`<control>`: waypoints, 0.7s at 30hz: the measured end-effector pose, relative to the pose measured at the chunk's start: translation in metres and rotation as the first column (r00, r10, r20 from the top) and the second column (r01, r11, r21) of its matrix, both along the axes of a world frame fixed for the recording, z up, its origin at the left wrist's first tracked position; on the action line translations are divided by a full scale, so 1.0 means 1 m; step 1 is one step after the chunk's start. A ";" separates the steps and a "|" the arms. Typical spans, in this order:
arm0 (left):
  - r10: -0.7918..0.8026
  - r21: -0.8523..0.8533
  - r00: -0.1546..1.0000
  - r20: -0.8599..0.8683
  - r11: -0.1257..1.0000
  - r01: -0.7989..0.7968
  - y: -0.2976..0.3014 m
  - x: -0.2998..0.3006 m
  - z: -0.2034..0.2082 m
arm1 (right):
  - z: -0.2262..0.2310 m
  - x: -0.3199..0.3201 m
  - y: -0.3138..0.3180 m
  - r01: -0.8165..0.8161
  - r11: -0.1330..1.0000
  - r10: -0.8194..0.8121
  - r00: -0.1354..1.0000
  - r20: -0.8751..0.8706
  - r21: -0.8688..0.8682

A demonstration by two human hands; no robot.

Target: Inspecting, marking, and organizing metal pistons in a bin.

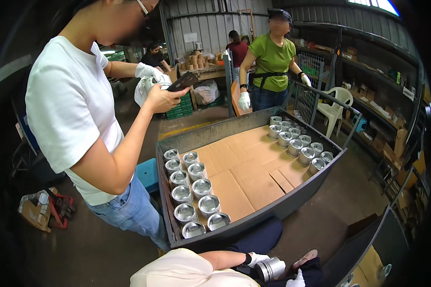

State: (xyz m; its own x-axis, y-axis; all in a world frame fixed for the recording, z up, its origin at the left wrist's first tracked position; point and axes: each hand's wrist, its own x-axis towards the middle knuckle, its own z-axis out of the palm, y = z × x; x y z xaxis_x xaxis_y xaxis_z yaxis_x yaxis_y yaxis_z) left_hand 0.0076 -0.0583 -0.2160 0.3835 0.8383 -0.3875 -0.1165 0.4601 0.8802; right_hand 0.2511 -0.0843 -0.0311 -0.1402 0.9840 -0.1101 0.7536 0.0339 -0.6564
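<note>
At the bottom, a silver metal piston [273, 269] with grooves round its side is tilted on its side. My left hand [257, 259], in a white glove, is shut on it, beside my dark trousers. Right of the piston, at the lower edge, is my right hand [297, 281], also white-gloved. One finger points upward with nothing seen in it; the rest of that hand is cut off. Beyond my arms stands a dark metal bin [268, 217], lined with cardboard [239, 172]. Upright pistons [202, 187] line its left side, and more pistons [296, 147] line its right.
A person in a white T-shirt [72, 105] stands close at left, holding a dark flat object [183, 82]. Another in green [275, 57] is behind the bin. A second bin [368, 253] is at lower right. A white chair [337, 107] and shelves [373, 71] line the right.
</note>
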 end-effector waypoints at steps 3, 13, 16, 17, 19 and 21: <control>0.016 0.064 1.000 0.024 0.998 -0.017 0.000 0.003 -0.009 | -0.001 0.001 -0.002 -0.032 0.999 0.029 0.996 0.080 0.037; 0.030 -0.424 0.958 0.286 0.900 0.099 0.008 -0.001 0.033 | -0.011 0.000 0.000 -0.025 0.999 0.026 0.999 0.030 -0.043; -0.182 -0.194 0.983 -0.022 0.965 0.174 0.007 -0.006 0.033 | -0.015 0.002 0.000 -0.035 0.999 0.036 0.999 0.013 -0.041; -0.131 -0.278 0.990 0.057 0.950 0.142 0.005 -0.007 0.034 | -0.015 0.002 -0.002 -0.033 0.998 0.034 0.999 0.025 -0.051; -0.187 -0.182 0.982 -0.017 0.966 0.181 0.000 -0.008 0.037 | -0.008 0.001 -0.005 -0.036 0.998 0.039 0.998 0.042 -0.058; -0.162 -0.193 0.986 0.037 0.967 0.166 -0.007 -0.010 0.075 | -0.003 0.002 -0.007 -0.072 0.997 0.067 0.988 0.138 0.032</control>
